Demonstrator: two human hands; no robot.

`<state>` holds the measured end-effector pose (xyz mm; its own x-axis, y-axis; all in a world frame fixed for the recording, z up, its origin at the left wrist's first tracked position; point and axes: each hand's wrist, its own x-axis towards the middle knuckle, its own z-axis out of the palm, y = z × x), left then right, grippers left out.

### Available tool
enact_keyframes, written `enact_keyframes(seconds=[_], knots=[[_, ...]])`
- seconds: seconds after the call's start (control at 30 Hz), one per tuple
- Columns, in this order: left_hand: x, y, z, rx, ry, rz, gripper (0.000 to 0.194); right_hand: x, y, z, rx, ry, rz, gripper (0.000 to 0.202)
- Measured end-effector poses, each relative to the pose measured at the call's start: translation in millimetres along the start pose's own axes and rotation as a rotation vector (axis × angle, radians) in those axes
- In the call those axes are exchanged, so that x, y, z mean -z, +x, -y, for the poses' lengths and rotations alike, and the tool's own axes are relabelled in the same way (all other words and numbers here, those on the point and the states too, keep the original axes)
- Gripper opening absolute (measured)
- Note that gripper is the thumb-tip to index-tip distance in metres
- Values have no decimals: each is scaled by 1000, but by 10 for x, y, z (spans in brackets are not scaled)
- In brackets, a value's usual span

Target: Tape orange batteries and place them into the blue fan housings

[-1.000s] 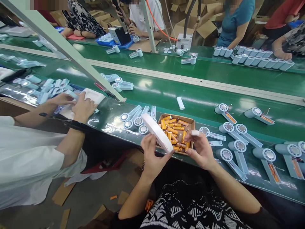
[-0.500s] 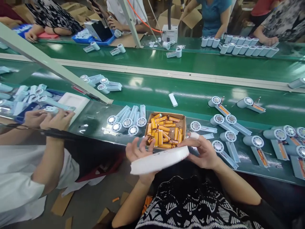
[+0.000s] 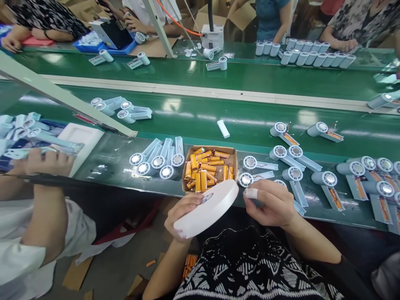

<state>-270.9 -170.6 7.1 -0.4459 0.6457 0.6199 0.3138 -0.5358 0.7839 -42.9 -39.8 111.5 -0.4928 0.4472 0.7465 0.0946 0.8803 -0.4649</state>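
Right hand (image 3: 273,204) has parted from the white tape roll (image 3: 209,212), fingertips pinched narrow, contents indiscernible, while the left hand (image 3: 179,208) grips it before the cardboard box (image 3: 235,160) of orange battery cells (image 3: 203,179), where steady support is advisable.

- A factory assembly line; a long green belt (image 3: 262,109) runs left to right;
- matching pale-blue fan units (image 3: 286,176) cluster along its near edge, beside boxed orange cylinders (image 3: 203,181);
- workers (image 3: 271,16) line the far side; open cartons (image 3: 242,17) behind them
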Motion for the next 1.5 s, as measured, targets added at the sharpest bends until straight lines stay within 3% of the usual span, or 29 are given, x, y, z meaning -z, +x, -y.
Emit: enact_keyframes(seconds=[0.23, 0.6, 0.8, 1.07, 1.2, 1.33, 1.4, 1.5], knots=[[15, -47, -1, 21, -5, -13, 24, -70, -2, -27, 14, -38, 32, 17], [-19, -51, -44, 28, 96, -19, 17, -73, -61, -81, 15, -83, 88, 17], [-53, 169, -158, -88, 74, 123, 15, -82, -67, -119, -6, -86, 122, 21], [-106, 202, -192, -122, 3, 156, 44, -136, -177, -171, -300, 332, 102, 13], [-118, 170, -180, -108, -23, 137, 36, -221, -287, -172, -466, 621, 24, 7], [-51, 210, -110, -140, -40, 192, 23, -306, -376, -165, -687, 906, -55, 26], [-6, 241, -69, -176, -70, 239, 32, -338, -405, -167, -784, 1000, -100, 32], [46, 246, -33, -171, -93, 246, 35, -364, -404, -180, -793, 1049, -169, 30]])
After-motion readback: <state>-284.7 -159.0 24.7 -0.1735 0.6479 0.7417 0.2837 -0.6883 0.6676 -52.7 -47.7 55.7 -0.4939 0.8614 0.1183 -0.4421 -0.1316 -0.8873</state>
